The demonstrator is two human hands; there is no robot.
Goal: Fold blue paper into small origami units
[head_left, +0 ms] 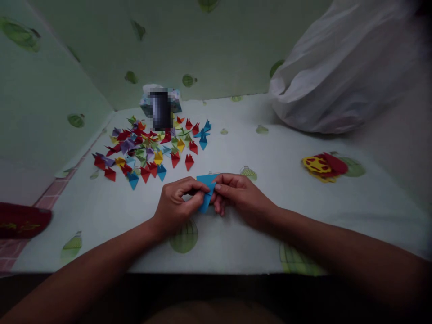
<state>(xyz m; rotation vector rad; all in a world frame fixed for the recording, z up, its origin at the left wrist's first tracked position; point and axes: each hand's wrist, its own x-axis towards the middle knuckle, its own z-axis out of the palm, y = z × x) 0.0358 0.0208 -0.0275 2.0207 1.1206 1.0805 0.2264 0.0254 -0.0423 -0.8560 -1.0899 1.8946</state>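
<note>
A small sheet of blue origami paper (207,179), partly folded, is held between my two hands over the middle of the table. My left hand (180,198) pinches its left side between thumb and forefinger. At the right edge, my right hand (241,193) grips it with thumb and fingertips, the other fingers curled beneath. Parts of the paper are hidden behind my fingers. Beyond my left hand lie many small folded paper pieces (145,172) in red, blue, yellow, green and purple, spread in a loose heap.
Behind the heap stand a tissue box (146,108) and a blurred-out dark object (162,112). A large white plastic bag (324,90) fills the back right. Yellow and red cut-out pieces (319,165) lie on the right. A red item (23,220) sits at the left edge.
</note>
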